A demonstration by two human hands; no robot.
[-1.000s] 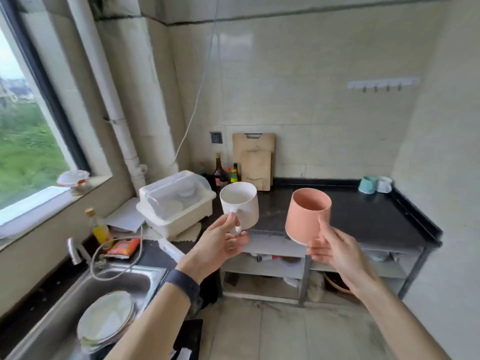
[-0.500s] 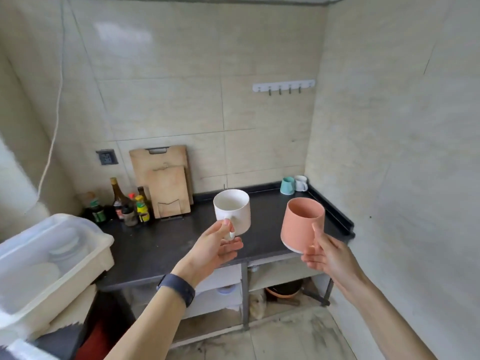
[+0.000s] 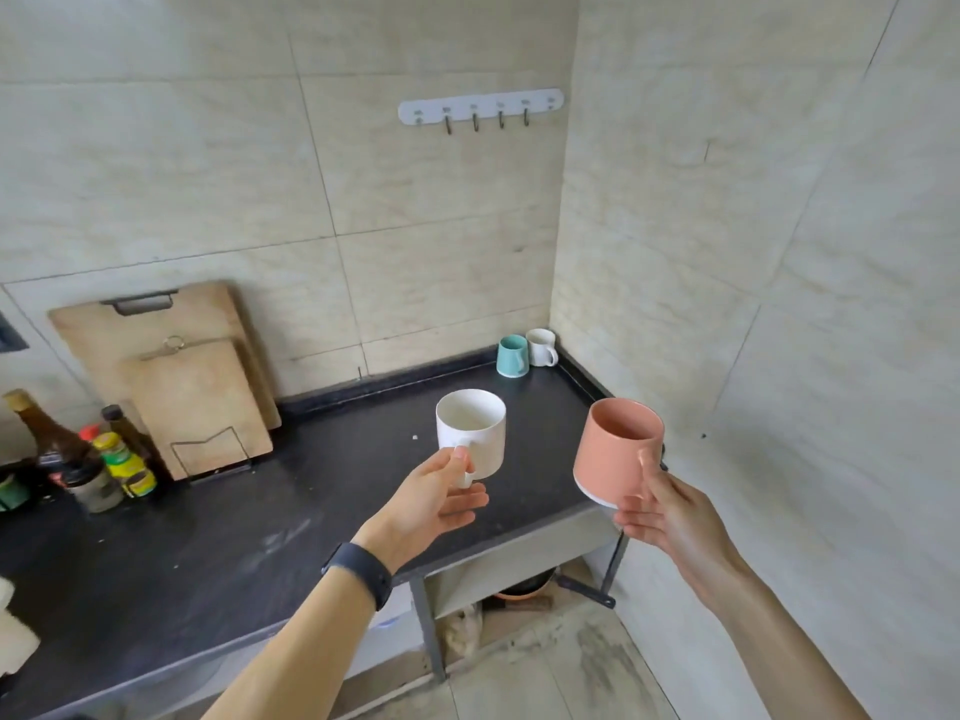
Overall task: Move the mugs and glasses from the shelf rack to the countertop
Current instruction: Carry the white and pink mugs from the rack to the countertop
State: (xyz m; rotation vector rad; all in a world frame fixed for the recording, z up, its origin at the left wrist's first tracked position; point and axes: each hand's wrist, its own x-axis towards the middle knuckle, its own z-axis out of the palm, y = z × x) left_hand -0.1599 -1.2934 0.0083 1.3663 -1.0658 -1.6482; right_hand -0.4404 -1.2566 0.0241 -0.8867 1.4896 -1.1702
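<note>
My left hand (image 3: 434,504) pinches the handle of a white mug (image 3: 471,433) and holds it upright above the black countertop (image 3: 208,553). My right hand (image 3: 670,517) grips the handle of a pink mug (image 3: 615,454), tilted slightly, over the counter's right front corner. Both mugs look empty. In the far right corner of the counter stand a teal mug (image 3: 511,356) and a small white mug (image 3: 541,347), side by side. The shelf rack is out of view.
Two wooden cutting boards (image 3: 192,392) lean on the back wall at the left. Several sauce bottles (image 3: 98,459) cluster at the counter's left. A hook rail (image 3: 480,106) hangs on the wall. A tiled wall closes the right side. Under the counter sits a pot (image 3: 522,589).
The view has swung right and closer to the counter; sink, window and dish box have left the frame. Both hands still carry their mugs, now over the counter's right part.
</note>
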